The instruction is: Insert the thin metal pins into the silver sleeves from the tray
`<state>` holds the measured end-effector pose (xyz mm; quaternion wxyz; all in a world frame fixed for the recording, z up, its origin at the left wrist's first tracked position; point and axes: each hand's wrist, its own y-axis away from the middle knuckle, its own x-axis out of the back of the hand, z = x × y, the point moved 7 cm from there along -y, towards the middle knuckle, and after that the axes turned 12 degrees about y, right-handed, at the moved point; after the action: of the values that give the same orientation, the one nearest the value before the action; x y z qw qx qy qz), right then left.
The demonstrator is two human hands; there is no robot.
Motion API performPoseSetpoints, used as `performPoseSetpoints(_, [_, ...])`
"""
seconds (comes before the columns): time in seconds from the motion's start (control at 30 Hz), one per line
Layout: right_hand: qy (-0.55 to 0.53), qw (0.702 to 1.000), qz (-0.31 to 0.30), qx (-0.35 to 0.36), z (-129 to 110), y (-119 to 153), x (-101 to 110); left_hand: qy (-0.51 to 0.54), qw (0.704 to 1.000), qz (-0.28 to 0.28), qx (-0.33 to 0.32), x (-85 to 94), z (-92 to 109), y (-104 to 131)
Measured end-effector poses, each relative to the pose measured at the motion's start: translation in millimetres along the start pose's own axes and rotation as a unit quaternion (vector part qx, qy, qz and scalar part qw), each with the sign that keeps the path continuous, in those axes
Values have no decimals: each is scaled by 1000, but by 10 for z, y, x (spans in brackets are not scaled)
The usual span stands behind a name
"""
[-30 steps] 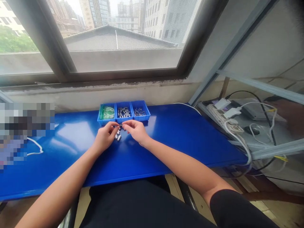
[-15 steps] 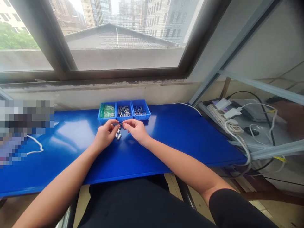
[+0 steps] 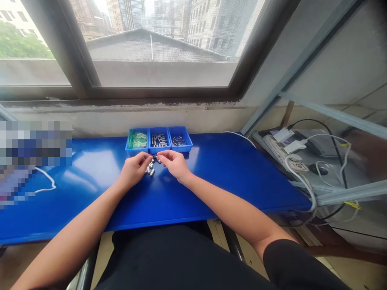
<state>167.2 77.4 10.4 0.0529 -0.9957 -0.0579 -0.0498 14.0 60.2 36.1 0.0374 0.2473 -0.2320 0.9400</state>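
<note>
Fingertips of my left hand (image 3: 134, 168) and my right hand (image 3: 175, 166) meet close together above the table, just in front of the bins. Between them they pinch a small, thin metal piece (image 3: 155, 156), lying roughly level; its exact kind is too small to tell. Both hands are closed, with fingers partly hiding the piece. Below the fingertips several short silver metal cylinders (image 3: 152, 172) lie loose on the blue tabletop, partly covered by my left hand.
Three joined blue bins stand behind my hands: one with a green bag (image 3: 132, 139) and pale pieces, a middle bin (image 3: 159, 148) of metal cylinders, a right bin (image 3: 183, 148) of thin dark screw-like pieces. White cable (image 3: 45, 189) lies left. A power strip (image 3: 284, 151) sits right.
The camera view has shifted slightly. My hands stay nearly in place, fingertips still together on the thin metal piece, with only small finger movement.
</note>
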Motion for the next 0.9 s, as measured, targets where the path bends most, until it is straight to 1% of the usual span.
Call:
performPoseSetpoints(0.2, [-5, 1000, 0, 3, 7, -7, -6, -1, 1000, 1, 6, 2, -1, -3])
performPoseSetpoints(0.4, [-6, 1000, 8, -4, 16, -18, 3, 5, 1000, 2, -3, 7, -21, 1])
performPoseSetpoints(0.67, [5, 1000, -1, 11, -17, -4, 0, -9, 1000, -4, 17, -5, -31, -7])
performPoseSetpoints(0.9, [-1, 1000, 7, -2, 6, -17, 15, 0, 1000, 1, 2, 3, 1, -11])
